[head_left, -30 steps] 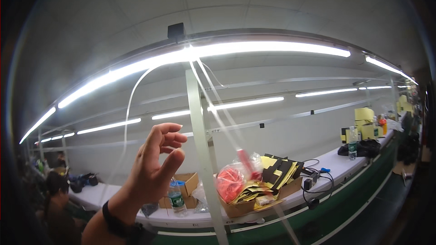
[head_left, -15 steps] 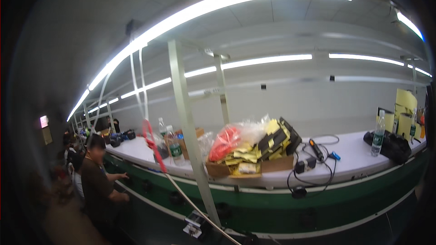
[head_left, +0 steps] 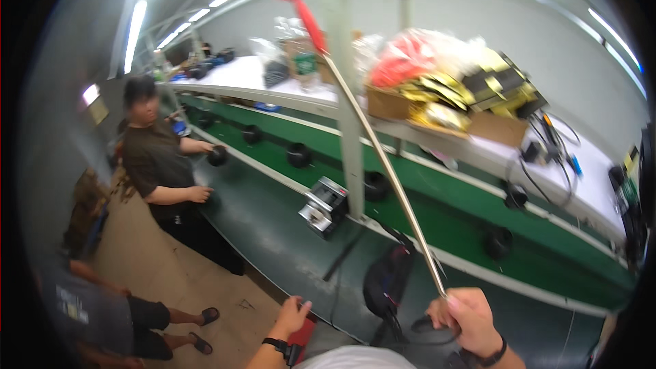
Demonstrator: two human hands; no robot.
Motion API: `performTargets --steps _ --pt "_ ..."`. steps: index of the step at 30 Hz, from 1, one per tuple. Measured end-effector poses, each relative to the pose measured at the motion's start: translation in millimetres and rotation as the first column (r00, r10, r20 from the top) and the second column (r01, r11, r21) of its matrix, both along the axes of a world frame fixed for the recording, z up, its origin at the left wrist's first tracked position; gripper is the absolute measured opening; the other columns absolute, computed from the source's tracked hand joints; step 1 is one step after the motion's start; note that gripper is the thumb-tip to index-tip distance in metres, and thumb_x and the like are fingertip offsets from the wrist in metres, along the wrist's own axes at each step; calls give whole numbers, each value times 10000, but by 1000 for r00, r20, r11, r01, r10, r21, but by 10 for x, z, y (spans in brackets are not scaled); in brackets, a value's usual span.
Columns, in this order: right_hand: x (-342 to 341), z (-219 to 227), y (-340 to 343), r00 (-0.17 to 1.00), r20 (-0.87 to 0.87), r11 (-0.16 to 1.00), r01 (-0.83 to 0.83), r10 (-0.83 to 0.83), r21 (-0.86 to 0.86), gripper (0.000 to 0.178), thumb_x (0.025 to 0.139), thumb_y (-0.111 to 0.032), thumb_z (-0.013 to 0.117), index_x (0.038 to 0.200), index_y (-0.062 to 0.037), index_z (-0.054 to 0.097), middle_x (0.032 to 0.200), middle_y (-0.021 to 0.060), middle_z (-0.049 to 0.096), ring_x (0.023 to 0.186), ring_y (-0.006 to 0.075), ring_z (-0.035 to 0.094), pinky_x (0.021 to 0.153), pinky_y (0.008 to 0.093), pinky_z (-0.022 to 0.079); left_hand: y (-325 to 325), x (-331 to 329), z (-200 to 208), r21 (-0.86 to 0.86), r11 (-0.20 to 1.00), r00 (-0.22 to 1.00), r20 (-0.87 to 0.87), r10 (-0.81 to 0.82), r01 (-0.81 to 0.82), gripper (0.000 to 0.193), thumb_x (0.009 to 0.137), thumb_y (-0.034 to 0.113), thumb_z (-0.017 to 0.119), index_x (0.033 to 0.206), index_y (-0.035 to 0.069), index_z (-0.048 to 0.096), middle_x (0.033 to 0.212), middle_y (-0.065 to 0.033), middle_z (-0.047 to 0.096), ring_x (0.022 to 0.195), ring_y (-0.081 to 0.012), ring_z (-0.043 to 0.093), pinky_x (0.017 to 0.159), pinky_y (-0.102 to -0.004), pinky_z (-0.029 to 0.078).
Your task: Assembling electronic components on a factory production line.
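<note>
My right hand (head_left: pixel 471 321) is closed around the lower end of a long thin tan cord (head_left: pixel 383 154), stretched straight. The cord climbs up and left to a knotted red strap (head_left: pixel 301 7). A dark loop hangs beside that fist, its kind unclear. Lower down, my left hand (head_left: pixel 294 318) has its fingers loosely curled and apart, with nothing visible in them. Close to it is a red object (head_left: pixel 304 342), partly covered. Between my hands, a black padded item (head_left: pixel 386 287) with a cable lies on the dark work surface (head_left: pixel 287 246).
A silver metal fixture (head_left: pixel 324 206) stands by an upright post (head_left: pixel 352 164). Black round parts (head_left: pixel 298 155) sit along the green belt (head_left: pixel 270 140). On the white shelf (head_left: pixel 239 72) are a cardboard box (head_left: pixel 386 102) and cables. A co-worker (head_left: pixel 160 157) stands at left, another person (head_left: pixel 89 314) nearer.
The view has tipped downward, and both my hands have come into it. My right hand now grips the tan cord. The co-worker now has a hand at a black round part.
</note>
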State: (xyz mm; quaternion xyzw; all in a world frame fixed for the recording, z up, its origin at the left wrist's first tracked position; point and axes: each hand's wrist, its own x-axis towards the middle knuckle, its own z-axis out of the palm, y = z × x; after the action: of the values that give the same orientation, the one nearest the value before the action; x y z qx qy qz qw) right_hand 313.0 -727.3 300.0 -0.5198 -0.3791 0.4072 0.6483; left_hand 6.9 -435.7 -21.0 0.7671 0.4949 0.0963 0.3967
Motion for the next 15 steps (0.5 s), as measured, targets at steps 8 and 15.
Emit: performTargets --steps 8,15 --pt "-240 503 0 992 34 973 125 -121 -192 464 1060 -291 472 662 -52 461 599 52 493 577 148 472 639 299 417 668 405 2646 287 697 751 -166 -639 657 499 962 428 625 1224 3 628 1189 -195 659 1110 -369 621 960 -410 495" --pt "-214 345 28 989 52 972 147 -140 -186 361 1015 -254 568 731 -33 606 623 11 563 557 85 475 521 270 361 798 423 5805 948 296 723 123 -680 117 256 839 214 776 1008 39 697 905 -108 704 839 -244 700 736 -350 557"
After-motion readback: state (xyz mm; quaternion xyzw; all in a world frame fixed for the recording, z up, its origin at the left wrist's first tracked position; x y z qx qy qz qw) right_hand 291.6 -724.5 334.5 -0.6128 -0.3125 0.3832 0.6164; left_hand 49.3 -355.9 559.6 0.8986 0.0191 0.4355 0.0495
